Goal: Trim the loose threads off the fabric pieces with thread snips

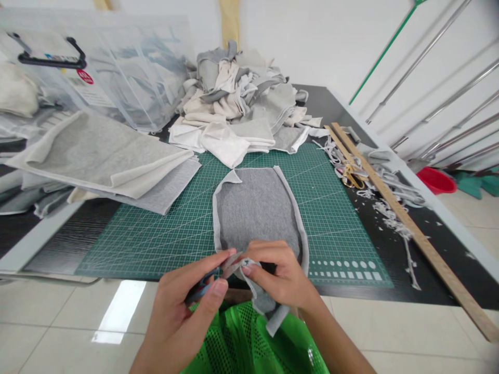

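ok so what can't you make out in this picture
In the head view:
Dark tool: partly covered by the left hand, full shape hidden.
Gray cloth: near part hidden behind the right hand.
Bin label: fine print too small.
Green pole: upper end cut off by top edge.

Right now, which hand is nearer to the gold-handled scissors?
The right. Your right hand, pinching gray cloth, is left of the gold-handled scissors and closer to your body; your left hand is farther left, on the far side of the right hand.
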Available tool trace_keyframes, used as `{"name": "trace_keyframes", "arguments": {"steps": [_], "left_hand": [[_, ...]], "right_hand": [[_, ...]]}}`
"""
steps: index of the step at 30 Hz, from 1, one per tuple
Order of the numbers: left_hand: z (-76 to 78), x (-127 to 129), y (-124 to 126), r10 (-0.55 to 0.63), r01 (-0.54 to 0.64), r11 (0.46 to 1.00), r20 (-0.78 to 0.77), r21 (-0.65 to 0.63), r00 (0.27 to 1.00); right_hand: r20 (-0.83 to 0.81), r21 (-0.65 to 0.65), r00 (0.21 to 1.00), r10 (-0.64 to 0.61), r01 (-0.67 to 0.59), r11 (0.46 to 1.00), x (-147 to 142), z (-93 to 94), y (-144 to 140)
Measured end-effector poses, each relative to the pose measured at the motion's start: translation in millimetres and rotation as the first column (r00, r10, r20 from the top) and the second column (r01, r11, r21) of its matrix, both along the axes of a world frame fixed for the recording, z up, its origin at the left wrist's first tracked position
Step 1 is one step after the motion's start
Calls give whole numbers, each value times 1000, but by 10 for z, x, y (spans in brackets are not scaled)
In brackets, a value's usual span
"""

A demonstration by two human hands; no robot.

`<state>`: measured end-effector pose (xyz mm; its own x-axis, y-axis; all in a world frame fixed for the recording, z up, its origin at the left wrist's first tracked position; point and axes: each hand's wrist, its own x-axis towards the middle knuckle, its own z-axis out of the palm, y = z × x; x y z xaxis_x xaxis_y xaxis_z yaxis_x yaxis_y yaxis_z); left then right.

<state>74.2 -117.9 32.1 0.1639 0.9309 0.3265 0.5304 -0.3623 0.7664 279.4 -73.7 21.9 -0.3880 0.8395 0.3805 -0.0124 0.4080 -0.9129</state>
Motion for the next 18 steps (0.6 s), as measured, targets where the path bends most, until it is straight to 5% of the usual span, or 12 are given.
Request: {"name": "trace_keyframes", "arguments": {"steps": [18], "left_hand": [[65, 66, 56, -86, 93, 989, -66, 114, 994]], "right_hand": [[-46, -32, 999, 9, -10, 999, 16, -7, -7]]}}
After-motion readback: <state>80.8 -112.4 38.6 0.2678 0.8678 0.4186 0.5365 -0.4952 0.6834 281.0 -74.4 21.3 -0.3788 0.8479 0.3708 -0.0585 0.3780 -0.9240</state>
